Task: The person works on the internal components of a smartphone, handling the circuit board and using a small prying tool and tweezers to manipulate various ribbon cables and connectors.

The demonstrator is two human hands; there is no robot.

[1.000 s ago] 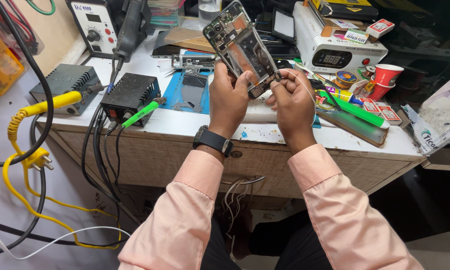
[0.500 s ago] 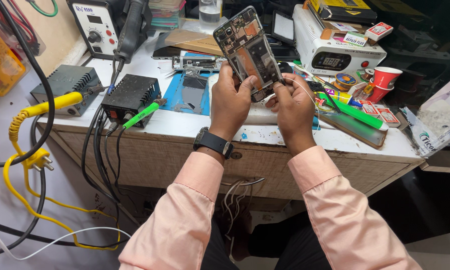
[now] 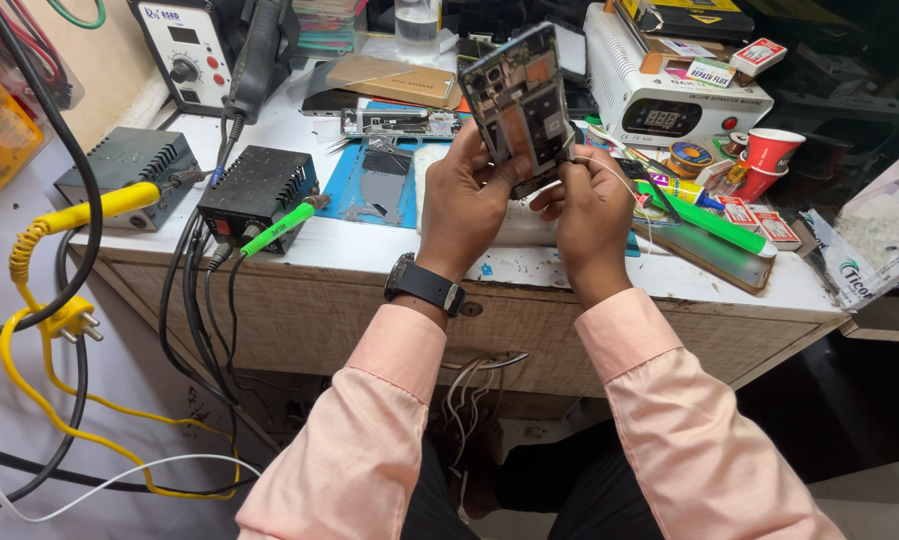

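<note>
While both hands grip opened phone (image 3: 518,105), red cup (image 3: 773,150) sits nr.

I see a small red-and-white box (image 3: 758,55) on the white machine (image 3: 670,100) — its dark display (image 3: 659,119) faces me; white printed bag (image 3: 885,245) far right.

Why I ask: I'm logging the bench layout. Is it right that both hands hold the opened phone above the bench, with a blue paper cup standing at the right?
Not quite: the paper cup is red, not blue, as the head view shows. The rest stands: left hand and right hand hold the opened phone above the bench, cup at the right.
</note>
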